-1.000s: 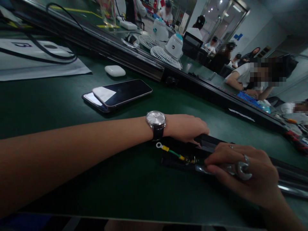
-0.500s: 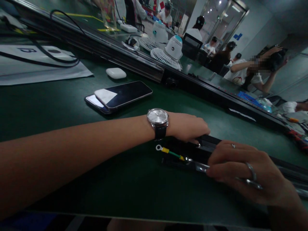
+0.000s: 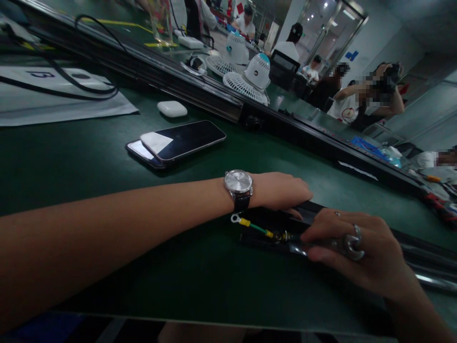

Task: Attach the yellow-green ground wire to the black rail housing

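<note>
Seen from the head view, where the right hand (image 3: 378, 259) pinches a wrench (image 3: 350, 250) between thumb and fingers, the wire (image 3: 257, 228) lies just left of that grip on the dark bar (image 3: 307, 212), its long axis slanting from the ring lug (image 3: 235, 218) down toward the right fingertips. Its fitting end is nearer the right hand; the left hand (image 3: 282, 189) sits above it, at the bar's far side (fingertips mostly hidden, so I cannot tell whether they grip). Compared with half a second ago, the right hand has rolled, showing the wrench's open end, and the brass fitting (image 3: 285, 236) is uncovered; the wire has barely shifted.
</note>
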The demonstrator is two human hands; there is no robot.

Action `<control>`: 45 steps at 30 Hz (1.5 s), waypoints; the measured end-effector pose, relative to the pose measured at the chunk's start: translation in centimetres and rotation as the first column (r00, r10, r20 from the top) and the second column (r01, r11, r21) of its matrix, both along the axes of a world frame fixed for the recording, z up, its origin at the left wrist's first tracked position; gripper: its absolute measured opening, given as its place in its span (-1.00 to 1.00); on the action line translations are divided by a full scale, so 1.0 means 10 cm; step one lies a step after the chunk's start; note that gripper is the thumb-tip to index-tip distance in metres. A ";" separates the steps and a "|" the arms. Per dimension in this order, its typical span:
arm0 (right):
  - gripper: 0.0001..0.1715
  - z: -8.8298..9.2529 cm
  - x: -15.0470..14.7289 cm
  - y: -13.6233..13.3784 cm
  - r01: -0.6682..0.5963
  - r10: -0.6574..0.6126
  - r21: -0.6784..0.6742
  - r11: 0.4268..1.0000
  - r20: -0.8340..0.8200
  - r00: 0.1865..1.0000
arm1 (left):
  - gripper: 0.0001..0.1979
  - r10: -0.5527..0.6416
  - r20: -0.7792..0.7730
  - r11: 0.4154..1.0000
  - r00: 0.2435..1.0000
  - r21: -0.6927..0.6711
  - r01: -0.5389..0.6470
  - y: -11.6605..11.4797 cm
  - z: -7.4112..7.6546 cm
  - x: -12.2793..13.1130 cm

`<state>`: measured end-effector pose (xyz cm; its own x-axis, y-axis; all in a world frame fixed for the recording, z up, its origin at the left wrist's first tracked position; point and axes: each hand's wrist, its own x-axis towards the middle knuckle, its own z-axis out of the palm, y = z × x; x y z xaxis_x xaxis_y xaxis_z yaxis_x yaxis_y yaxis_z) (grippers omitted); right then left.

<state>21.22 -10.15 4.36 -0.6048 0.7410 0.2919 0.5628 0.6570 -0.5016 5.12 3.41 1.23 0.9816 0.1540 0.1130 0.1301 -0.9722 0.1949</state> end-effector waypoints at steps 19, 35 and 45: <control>-0.87 0.02 0.04 0.01 -0.019 0.019 0.007 1.000 -0.025 1.000 | -0.74 -0.012 -0.016 0.998 1.000 -0.067 0.011 0.03 0.01 -0.04; -0.95 0.01 -0.09 -0.03 0.220 -0.218 0.106 0.970 -0.025 0.976 | -0.81 -0.007 0.005 0.998 1.000 -0.062 0.008 0.05 -0.06 -0.01; -0.88 -0.02 -0.12 -0.06 0.161 -0.166 0.112 0.981 0.040 0.985 | -0.77 -0.001 -0.017 1.000 1.000 -0.015 0.001 0.02 -0.06 0.01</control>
